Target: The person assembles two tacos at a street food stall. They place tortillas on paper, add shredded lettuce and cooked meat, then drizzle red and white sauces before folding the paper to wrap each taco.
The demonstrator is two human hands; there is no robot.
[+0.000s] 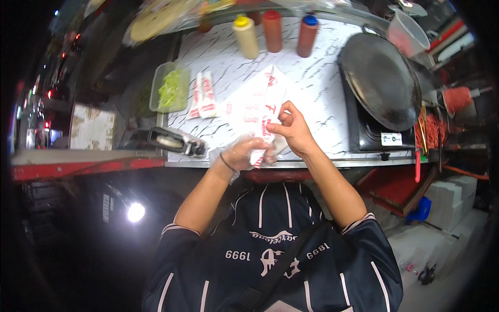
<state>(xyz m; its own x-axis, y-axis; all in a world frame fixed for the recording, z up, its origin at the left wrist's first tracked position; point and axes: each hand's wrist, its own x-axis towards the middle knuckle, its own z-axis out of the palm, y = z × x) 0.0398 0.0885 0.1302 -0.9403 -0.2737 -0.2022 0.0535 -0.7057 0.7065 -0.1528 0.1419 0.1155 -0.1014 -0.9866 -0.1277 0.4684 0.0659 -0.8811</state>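
A white paper wrapper [254, 99] with red print is between my hands at the counter's front edge, partly rolled, its pointed flap lying toward the back. My left hand [248, 148], in a clear plastic glove, is closed round its lower end. With thumb and fingers, my bare right hand [293, 129] pinches the wrapper's right edge. What lies inside the paper is hidden. To the left are white paper-wrapped rolls [202, 96] with red print, side by side. A black and silver tool [179, 143], kind unclear, rests near the front left corner.
Shredded lettuce fills a clear tub [161, 99] at left. Yellow-capped [246, 39], red-capped [272, 34] and blue-capped [307, 39] squeeze bottles stand at the back. A round black griddle [382, 80] sits on a stove at right. Flatbreads in plastic [158, 21] lie at the back left.
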